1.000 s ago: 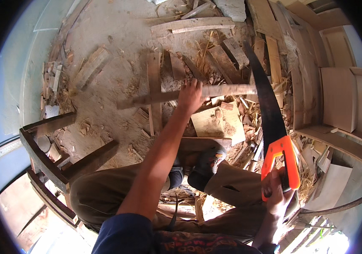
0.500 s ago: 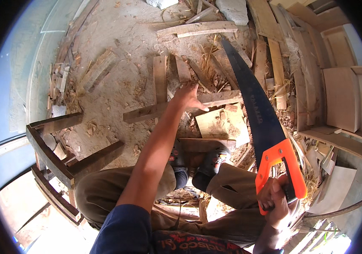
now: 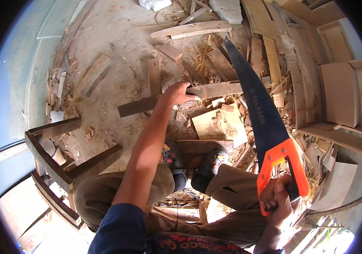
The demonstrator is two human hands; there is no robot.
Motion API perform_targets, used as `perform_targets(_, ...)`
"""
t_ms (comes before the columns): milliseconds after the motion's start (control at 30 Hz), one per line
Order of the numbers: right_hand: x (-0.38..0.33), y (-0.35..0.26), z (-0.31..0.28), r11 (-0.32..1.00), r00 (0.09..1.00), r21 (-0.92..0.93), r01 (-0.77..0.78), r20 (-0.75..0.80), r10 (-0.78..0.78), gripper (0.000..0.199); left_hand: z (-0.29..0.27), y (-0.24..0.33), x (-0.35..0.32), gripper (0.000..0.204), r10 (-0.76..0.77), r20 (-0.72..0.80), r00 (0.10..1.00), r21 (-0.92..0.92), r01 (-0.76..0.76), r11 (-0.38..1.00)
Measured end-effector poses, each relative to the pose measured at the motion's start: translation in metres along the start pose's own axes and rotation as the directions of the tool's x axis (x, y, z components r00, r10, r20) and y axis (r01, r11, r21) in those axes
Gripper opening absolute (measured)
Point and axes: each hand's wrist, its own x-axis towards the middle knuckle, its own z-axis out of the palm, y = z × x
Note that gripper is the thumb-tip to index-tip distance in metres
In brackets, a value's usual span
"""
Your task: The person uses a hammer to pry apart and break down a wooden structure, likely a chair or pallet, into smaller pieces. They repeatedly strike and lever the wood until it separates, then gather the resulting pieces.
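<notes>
My right hand [image 3: 277,199] is closed round the orange handle of a hand saw [image 3: 259,106]. The dark toothed blade points away from me and slightly left, held above the floor. Ahead of my feet, my left hand [image 3: 176,94] grips a long narrow wooden plank [image 3: 217,89], thumb on the near side and fingers over the far edge. That plank lies across other scraps, and its right part passes behind the saw blade. A short wood piece [image 3: 154,76] lies just beyond my left hand. Nearer to me is a pale square board [image 3: 219,125] with debris on it.
A dark wooden frame [image 3: 49,158] stands at my left beside a bluish panel [image 3: 11,106]. Boards and box-like panels [image 3: 339,95] line the right side. Wood offcuts, straw and a curved plank [image 3: 191,29] lie on the dirt floor farther off, near pale stone blocks [image 3: 227,10].
My left hand has closed on the long plank, which has shifted a little away from me. A short wood block beyond it has been pushed farther off and turned. The saw stays held up.
</notes>
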Motion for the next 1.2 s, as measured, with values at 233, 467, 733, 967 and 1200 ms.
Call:
perform_targets(233,-0.003,0.004,-0.004,0.973,0.994,-0.213,0.085,0.081,-0.069,0.015,-0.006,0.021,0.011,0.068,0.097,-0.090,0.991,0.293,-0.067,0.954)
perform_targets(467,0.005,0.035,-0.008,0.949,0.991,-0.291,0.121,0.097,-0.097,0.006,0.011,0.012,0.024,0.075,0.002,-0.295,0.956,0.406,0.123,0.906)
perform_targets(733,0.047,0.048,0.020,0.894,0.985,-0.442,-0.079,0.102,0.137,0.020,-0.021,0.008,0.045,0.086,-0.121,0.083,0.989,0.272,0.094,0.958)
perform_targets(967,0.063,0.086,0.043,0.949,0.989,-0.316,-0.026,0.131,0.070,0.020,-0.013,0.025,0.057,0.055,-0.351,-0.354,0.867,0.130,0.417,0.899)
perform_targets(1200,0.061,0.134,0.057,0.951,0.992,-0.304,-0.055,0.088,0.086,0.025,-0.026,0.036,0.058,0.053,-0.404,-0.257,0.878,0.146,0.449,0.882)
